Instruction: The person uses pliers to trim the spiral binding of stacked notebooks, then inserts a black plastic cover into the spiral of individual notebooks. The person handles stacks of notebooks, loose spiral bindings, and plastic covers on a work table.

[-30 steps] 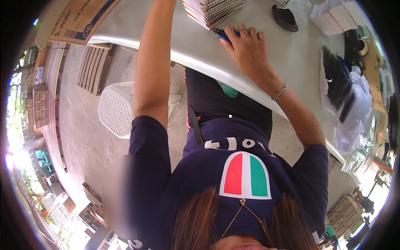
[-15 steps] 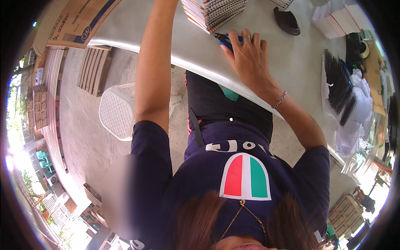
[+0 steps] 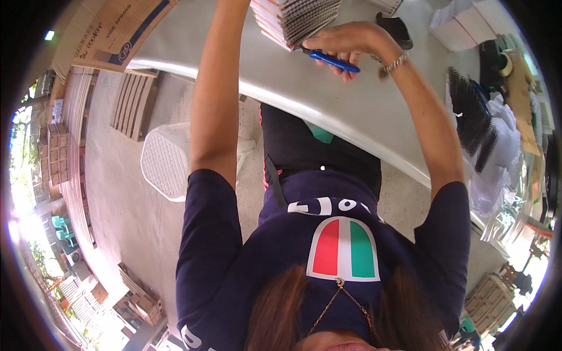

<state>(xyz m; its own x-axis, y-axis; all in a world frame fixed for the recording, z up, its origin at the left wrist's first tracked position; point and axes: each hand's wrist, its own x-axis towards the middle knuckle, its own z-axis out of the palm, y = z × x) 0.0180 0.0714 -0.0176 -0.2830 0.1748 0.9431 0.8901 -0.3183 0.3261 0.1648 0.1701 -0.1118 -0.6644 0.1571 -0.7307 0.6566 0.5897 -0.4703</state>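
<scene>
A stack of spiral-bound notebooks (image 3: 295, 20) stands on the grey table, their dark coils facing my right side. My right hand (image 3: 351, 40) is closed around blue-handled wire cutters (image 3: 335, 61), the palm turned sideways and one handle sticking out below the fingers. The dark jaws of the cutters meet the stack's near lower corner, at the end of a coil; whether they grip the wire is too small to tell. My left forearm reaches up past the stack's left side, and the hand lies beyond the upper edge.
A black curved object (image 3: 395, 30) lies right of my right hand. More notebooks (image 3: 465, 26) stand at the far right, near loose black coils (image 3: 471, 114) on white plastic. A cardboard box (image 3: 123, 35) sits at the left; a white stool (image 3: 167, 161) stands below the table edge.
My right hand has rolled over from palm down to sideways, with the elbow swung outward. The cutters have turned with it, staying at the stack's corner.
</scene>
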